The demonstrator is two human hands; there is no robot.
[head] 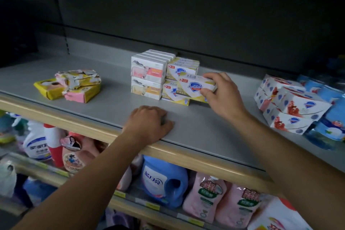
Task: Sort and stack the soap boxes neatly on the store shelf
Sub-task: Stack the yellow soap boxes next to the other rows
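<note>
The left hand (149, 124) rests on the grey shelf (104, 102) near its front edge, fingers curled under, holding nothing. Behind it, the right hand (220, 91) pinches a white-and-yellow soap box (196, 85) against the stacked soap boxes (164, 74).

The left hand (149, 123) curls knuckles-up on the shelf (104, 110), so its fingertips are tucked out of sight. The right hand (222, 95) covers the right end of the soap box (194, 86) it holds, and that box hides part of the yellow-and-white boxes (173, 92) behind it. The blue packs (330, 115) run off the right edge. Bottles and pouches (203, 200) on the lower shelves are blurred, their print unreadable
</note>
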